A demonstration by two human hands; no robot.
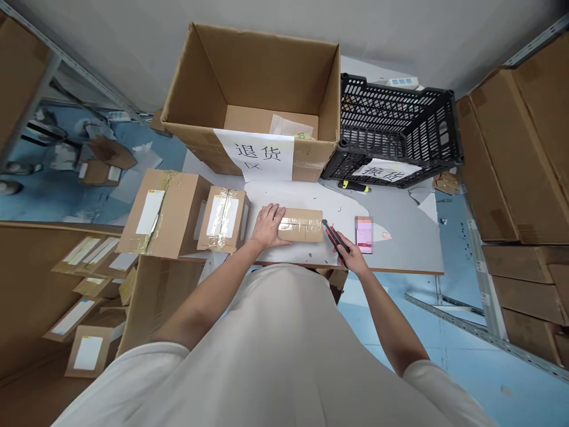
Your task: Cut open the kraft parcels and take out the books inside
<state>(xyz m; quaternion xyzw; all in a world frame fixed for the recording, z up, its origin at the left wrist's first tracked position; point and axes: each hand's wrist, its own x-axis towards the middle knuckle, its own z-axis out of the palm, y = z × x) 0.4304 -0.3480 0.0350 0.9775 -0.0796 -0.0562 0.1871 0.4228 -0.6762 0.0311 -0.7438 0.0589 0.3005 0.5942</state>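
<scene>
A small taped cardboard box [306, 225] lies in front of me on the white tabletop. My left hand [267, 226] rests on its left end with the fingers spread over the top. In my right hand [352, 254] is a red and black utility knife [334, 238], the fingers wrapped round its handle. The knife's tip points at the right end of the box; whether it touches the cardboard I cannot tell. To the right of that hand a phone [364, 235] with a pink screen lies flat.
Two taped boxes, a larger one [178, 216] and a smaller one [235, 216], stand at the left. Behind are a big open carton [191, 133] and a black crate [395, 155]. A yellow-black tool [354, 186] lies before the crate. Parcels fill a carton [169, 284] at lower left.
</scene>
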